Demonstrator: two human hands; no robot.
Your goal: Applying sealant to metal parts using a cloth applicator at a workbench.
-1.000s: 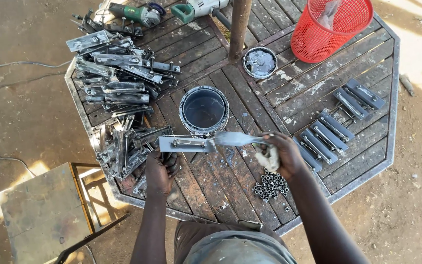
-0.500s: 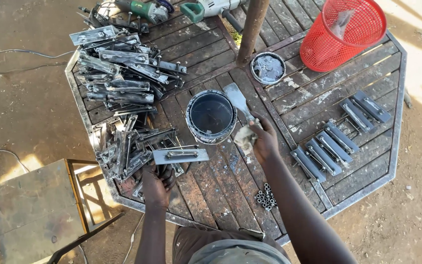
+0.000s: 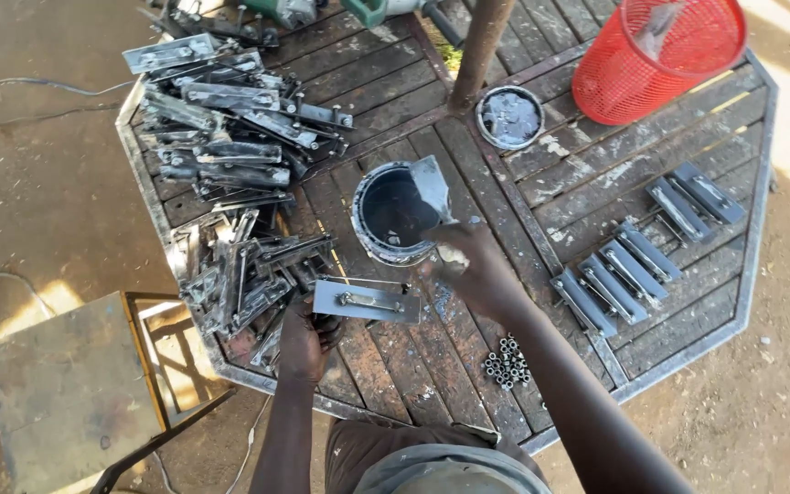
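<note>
Item: plate (image 3: pixel 366 301), held flat in my left hand (image 3: pixel 304 337), grip closed at its near end; right hand (image 3: pixel 468 265) gripped brush (image 3: pixel 433 187) dipped in can (image 3: pixel 395 215) just ahead, loading paint.

Octagonal wooden table (image 3: pixel 395 384), metal plates (image 3: pixel 221 119), paint can (image 3: pixel 395 215)

A flat grey metal plate (image 3: pixel 367 302) with a bolt is held level beside the open paint can (image 3: pixel 395 215).

Both forearms are showing bare, no sleeves, no gloves on the left hand (image 3: pixel 306 340) or right hand (image 3: pixel 468 265). Below, the person is wearing brownish trousers and a grey-green top.
</note>
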